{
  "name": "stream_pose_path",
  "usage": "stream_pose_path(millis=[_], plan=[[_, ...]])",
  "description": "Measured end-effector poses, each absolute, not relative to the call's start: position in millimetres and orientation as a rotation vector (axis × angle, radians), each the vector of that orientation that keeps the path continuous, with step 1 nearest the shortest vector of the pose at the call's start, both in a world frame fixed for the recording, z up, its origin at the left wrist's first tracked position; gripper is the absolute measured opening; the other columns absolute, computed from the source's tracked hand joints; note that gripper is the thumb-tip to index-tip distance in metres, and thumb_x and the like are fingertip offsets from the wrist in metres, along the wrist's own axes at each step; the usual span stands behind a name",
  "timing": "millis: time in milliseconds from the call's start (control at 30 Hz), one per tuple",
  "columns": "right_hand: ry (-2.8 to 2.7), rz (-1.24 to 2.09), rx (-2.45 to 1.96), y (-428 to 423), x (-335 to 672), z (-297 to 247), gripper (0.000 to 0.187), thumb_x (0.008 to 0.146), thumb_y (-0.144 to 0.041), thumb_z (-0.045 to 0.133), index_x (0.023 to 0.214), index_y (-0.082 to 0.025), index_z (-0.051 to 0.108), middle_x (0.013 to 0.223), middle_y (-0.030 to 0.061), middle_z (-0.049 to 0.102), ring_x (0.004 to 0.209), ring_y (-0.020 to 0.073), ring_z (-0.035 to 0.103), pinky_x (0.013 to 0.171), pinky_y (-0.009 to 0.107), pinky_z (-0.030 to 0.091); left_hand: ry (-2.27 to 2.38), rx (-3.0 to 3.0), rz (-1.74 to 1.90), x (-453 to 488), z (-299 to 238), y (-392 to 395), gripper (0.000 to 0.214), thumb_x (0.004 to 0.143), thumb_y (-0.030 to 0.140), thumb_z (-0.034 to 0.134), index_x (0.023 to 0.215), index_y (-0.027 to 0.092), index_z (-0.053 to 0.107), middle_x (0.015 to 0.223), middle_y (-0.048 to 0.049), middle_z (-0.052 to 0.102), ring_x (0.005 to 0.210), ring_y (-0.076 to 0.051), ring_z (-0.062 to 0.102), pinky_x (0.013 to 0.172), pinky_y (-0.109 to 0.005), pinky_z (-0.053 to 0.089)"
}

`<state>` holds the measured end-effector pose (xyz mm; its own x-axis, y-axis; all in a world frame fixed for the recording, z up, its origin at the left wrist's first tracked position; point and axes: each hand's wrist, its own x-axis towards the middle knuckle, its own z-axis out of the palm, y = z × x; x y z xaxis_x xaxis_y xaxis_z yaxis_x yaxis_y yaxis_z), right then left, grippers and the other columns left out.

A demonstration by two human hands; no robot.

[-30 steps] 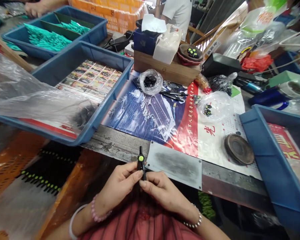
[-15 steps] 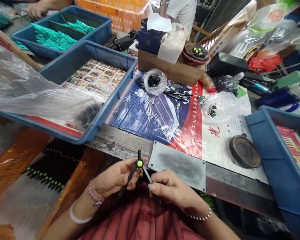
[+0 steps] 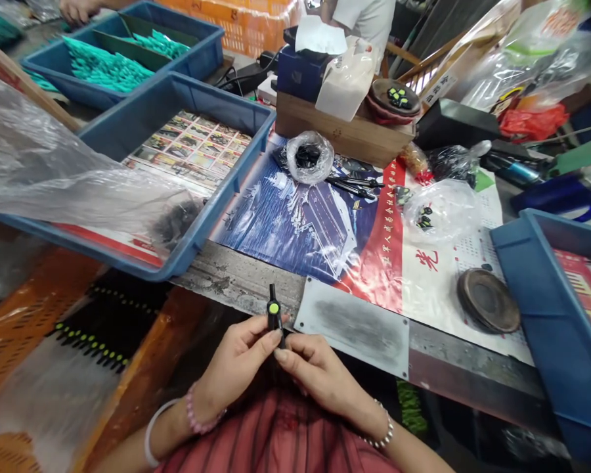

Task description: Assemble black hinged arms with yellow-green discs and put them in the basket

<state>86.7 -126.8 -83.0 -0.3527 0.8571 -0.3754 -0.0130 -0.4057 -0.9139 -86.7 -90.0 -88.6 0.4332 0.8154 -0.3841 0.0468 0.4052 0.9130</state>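
A black drawing compass (image 3: pixel 274 307) with a yellow-green round cap at its hinge stands upright between my hands, its short handle pointing up. My left hand (image 3: pixel 243 355) is closed round it just below the hinge. Thumb and fingers of my right hand (image 3: pixel 320 371) pinch the lower part of its legs, which lie close together. The leg tips are hidden by my fingers. Just beyond my hands, a grey metal plate (image 3: pixel 354 328) with a dark smudge lies at the table edge.
Blue trays (image 3: pixel 217 190) stand left and right, one behind holding turquoise pieces (image 3: pixel 106 66). Black parts fill a plastic bag (image 3: pixel 309 157) on the poster; a round dish (image 3: pixel 488 301) lies to the right. A co-worker's hand (image 3: pixel 79 10) shows at the far left.
The compass legs were spread apart and are now together. My hands have come closer to each other, and my left hand has turned over the compass.
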Motion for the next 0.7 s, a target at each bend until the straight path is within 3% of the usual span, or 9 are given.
stream_pose_path(millis=[200,300,467,533,600,700], plan=[[-1.182,1.977,-1.199,-125.9,89.2,-78.8,0.054,0.089,-0.064,0.06,0.067,-0.015,0.049,0.054,-0.0053,0.039,0.049,0.0053,0.028,0.045,0.02,0.02,0.926,1.15,0.447,-97.7,-78.5,-83.2,0.033,0.092,0.043,0.06,0.099,0.014,0.075,0.088,-0.0038,0.069,0.086,-0.019,0.06,0.079,-0.026,0.047],[-1.187,2.062,-1.163,-123.5,92.5,-75.9,0.056,0.087,-0.066,0.061,0.067,-0.015,0.048,0.055,-0.0054,0.038,0.049,0.0049,0.027,0.045,0.019,0.019,0.86,1.165,0.374,-106.9,-73.1,-76.5,0.033,0.093,0.042,0.06,0.1,0.013,0.075,0.088,-0.0051,0.068,0.084,-0.02,0.058,0.077,-0.027,0.046],[-1.31,2.231,-1.078,-115.2,105.4,-71.7,0.054,0.085,-0.059,0.069,0.064,-0.015,0.046,0.056,-0.0057,0.038,0.049,0.0042,0.029,0.043,0.018,0.02,0.732,1.104,0.228,-128.0,-70.9,-66.3,0.032,0.089,0.042,0.066,0.086,0.012,0.076,0.068,-0.0018,0.059,0.064,-0.012,0.044,0.058,-0.02,0.036],[-1.26,2.307,-1.003,-111.1,107.5,-71.7,0.051,0.084,-0.057,0.07,0.065,-0.014,0.05,0.055,-0.0065,0.038,0.047,0.0036,0.03,0.041,0.017,0.021,0.636,0.93,0.211,-131.5,-78.2,-64.9,0.033,0.085,0.043,0.072,0.097,0.013,0.077,0.069,-0.0022,0.059,0.061,-0.01,0.045,0.055,-0.019,0.035],[-1.108,2.334,-0.946,-108.4,104.9,-74.1,0.047,0.085,-0.056,0.069,0.071,-0.013,0.058,0.052,-0.0071,0.04,0.042,0.0035,0.032,0.038,0.016,0.023,0.531,0.691,0.293,-129.3,-88.5,-65.1,0.048,0.079,0.045,0.079,0.116,0.016,0.073,0.078,-0.0044,0.064,0.064,-0.011,0.051,0.059,-0.018,0.042],[-0.852,2.303,-0.909,-109.3,93.6,-81.5,0.046,0.084,-0.056,0.071,0.078,-0.011,0.065,0.046,-0.0073,0.044,0.035,0.0045,0.036,0.034,0.016,0.026,0.434,0.48,0.462,-119.5,-100.3,-66.9,0.065,0.069,0.046,0.087,0.124,0.018,0.069,0.1,-0.0099,0.07,0.087,-0.016,0.063,0.077,-0.022,0.052]])
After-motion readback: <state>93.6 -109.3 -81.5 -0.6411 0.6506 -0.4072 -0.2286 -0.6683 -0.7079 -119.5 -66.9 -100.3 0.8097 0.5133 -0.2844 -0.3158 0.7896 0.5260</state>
